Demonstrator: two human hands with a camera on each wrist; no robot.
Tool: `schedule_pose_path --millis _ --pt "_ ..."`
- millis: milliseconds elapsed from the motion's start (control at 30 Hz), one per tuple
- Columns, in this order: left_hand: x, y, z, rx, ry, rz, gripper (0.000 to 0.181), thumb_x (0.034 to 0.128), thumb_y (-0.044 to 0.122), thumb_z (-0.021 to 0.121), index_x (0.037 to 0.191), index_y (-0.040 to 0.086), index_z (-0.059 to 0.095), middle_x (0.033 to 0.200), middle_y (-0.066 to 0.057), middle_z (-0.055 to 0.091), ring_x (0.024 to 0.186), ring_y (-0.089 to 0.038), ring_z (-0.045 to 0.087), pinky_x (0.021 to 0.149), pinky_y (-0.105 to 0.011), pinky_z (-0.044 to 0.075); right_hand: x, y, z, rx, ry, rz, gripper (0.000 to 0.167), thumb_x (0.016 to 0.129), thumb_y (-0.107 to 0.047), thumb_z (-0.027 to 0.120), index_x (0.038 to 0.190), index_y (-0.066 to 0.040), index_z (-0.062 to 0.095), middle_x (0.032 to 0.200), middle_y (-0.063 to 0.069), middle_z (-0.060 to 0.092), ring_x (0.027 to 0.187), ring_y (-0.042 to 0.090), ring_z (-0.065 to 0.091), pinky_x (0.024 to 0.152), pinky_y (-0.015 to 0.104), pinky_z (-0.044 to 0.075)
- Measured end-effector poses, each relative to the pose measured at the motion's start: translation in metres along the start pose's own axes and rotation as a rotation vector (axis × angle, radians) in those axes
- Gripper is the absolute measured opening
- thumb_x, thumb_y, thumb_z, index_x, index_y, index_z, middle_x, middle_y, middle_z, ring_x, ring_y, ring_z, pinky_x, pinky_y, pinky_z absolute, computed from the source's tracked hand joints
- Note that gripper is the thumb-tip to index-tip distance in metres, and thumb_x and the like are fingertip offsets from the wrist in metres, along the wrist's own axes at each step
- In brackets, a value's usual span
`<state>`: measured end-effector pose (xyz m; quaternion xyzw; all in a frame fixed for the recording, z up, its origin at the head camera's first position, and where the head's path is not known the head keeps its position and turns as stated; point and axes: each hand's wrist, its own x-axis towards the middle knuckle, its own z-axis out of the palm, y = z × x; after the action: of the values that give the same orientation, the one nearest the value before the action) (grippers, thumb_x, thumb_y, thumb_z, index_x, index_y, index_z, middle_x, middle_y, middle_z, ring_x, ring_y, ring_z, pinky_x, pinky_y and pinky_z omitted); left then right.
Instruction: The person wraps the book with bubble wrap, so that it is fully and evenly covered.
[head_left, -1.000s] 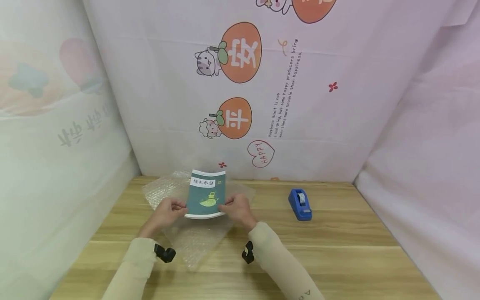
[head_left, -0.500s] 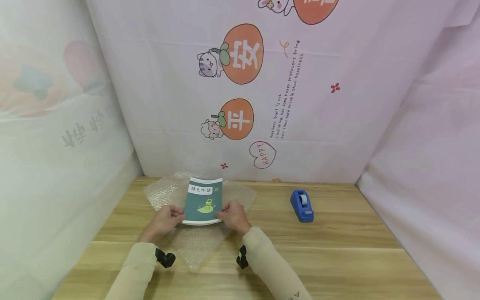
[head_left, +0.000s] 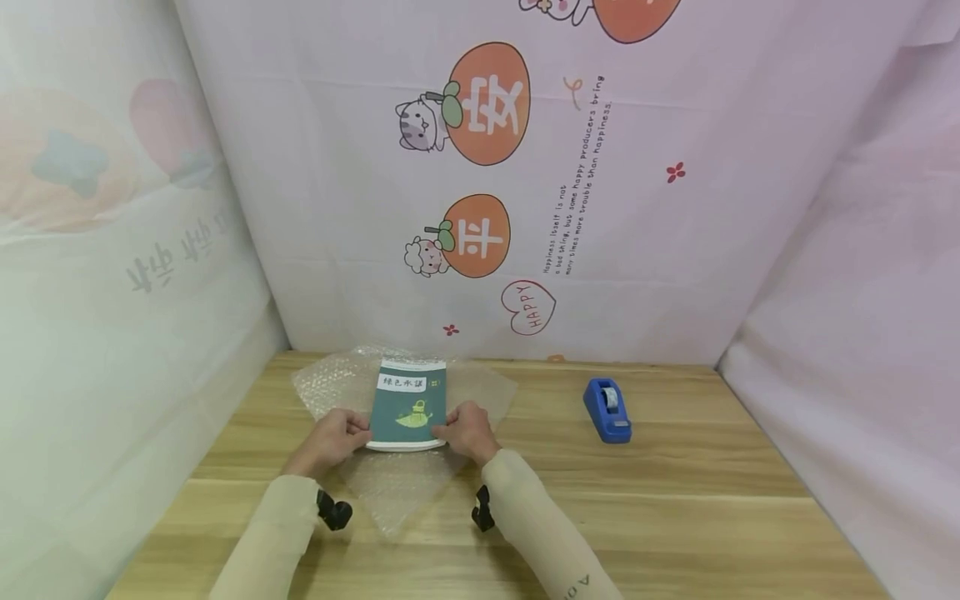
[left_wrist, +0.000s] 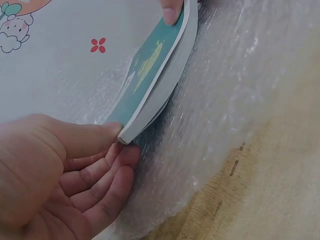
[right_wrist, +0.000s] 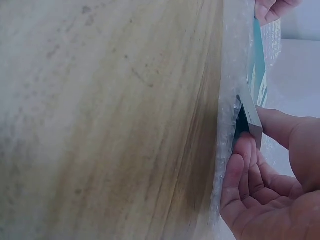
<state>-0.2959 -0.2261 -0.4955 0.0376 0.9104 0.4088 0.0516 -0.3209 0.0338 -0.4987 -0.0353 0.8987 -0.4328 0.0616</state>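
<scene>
A thin book (head_left: pixel 408 408) with a green cover, a white label and a yellow-green drawing lies over a sheet of bubble wrap (head_left: pixel 397 492). My left hand (head_left: pixel 335 437) pinches its near left corner, thumb on top and fingers beneath, as the left wrist view shows. At the near right corner my right hand (head_left: pixel 468 432) pinches it the same way. Between the two hands the near edge bows downward and is a little raised off the wrap in the wrist views. The bubble wrap is turned cornerwise, one point toward me.
To the right on the wooden table (head_left: pixel 675 533) stands a blue tape dispenser (head_left: pixel 607 411) with a roll in it. A printed white cloth (head_left: pixel 615 208) hangs behind the table, and more cloth hangs along both sides.
Both hands have lowered the book toward me and down onto the bubble wrap. In the last half second they have hardly moved. The tape dispenser stays in its place.
</scene>
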Motion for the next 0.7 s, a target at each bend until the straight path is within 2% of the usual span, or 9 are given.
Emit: schedule_pose_path --millis 200,367,500,567,600,700 --pt "0.0 0.007 -0.002 0.075 0.008 -0.007 0.017 0.0959 0.01 0.074 0.102 -0.006 0.076 0.089 -0.01 0.075 0.08 -0.017 0.067 0.068 -0.029 0.056 -0.002 -0.001 -0.001 -0.03 -0.003 -0.034 0.059 0.092 -0.017 0.083 0.046 -0.013 0.045 0.042 -0.01 0.034 0.046 0.008 0.032 0.045 0.023 0.026" --pt "-0.003 0.013 -0.002 0.119 0.048 0.018 0.013 0.0915 0.007 0.076 0.082 -0.001 0.077 0.072 -0.002 0.068 0.066 -0.014 0.057 0.06 -0.026 0.047 -0.003 -0.002 -0.005 -0.041 -0.031 -0.052 0.063 0.092 -0.017 0.083 0.046 -0.014 0.041 0.043 -0.009 0.028 0.045 0.008 0.026 0.045 0.023 0.023" --pt "-0.007 0.022 -0.004 0.166 0.054 0.028 0.016 0.0893 0.009 0.078 0.077 0.0 0.076 0.068 -0.001 0.066 0.062 -0.014 0.054 0.057 -0.026 0.044 -0.004 -0.004 -0.012 -0.054 -0.052 -0.029 0.049 0.093 -0.019 0.083 0.052 -0.008 0.058 0.053 -0.006 0.04 0.052 0.009 0.035 0.048 0.024 0.029" --pt "-0.01 0.028 -0.006 0.181 0.024 0.013 0.017 0.0892 0.013 0.079 0.078 0.001 0.075 0.069 -0.003 0.067 0.062 -0.014 0.054 0.056 -0.026 0.044 -0.006 -0.006 -0.016 -0.064 -0.071 -0.021 0.038 0.093 -0.02 0.082 0.062 -0.004 0.068 0.061 -0.003 0.047 0.057 0.011 0.04 0.05 0.025 0.033" --pt "-0.012 0.031 -0.007 0.187 0.003 0.008 0.018 0.0891 0.014 0.08 0.08 0.001 0.075 0.071 -0.004 0.067 0.064 -0.015 0.055 0.056 -0.027 0.045 -0.008 -0.008 -0.018 -0.075 -0.084 -0.019 0.029 0.094 -0.021 0.082 0.072 -0.002 0.075 0.067 -0.001 0.055 0.061 0.011 0.046 0.052 0.025 0.038" --pt "-0.018 0.039 -0.011 0.189 -0.077 -0.01 0.022 0.0892 0.018 0.082 0.087 -0.001 0.072 0.078 -0.009 0.069 0.069 -0.018 0.059 0.06 -0.03 0.05 -0.011 -0.011 -0.026 -0.118 -0.139 -0.054 0.024 0.095 -0.022 0.08 0.091 0.002 0.079 0.08 0.003 0.065 0.067 0.013 0.051 0.056 0.026 0.043"
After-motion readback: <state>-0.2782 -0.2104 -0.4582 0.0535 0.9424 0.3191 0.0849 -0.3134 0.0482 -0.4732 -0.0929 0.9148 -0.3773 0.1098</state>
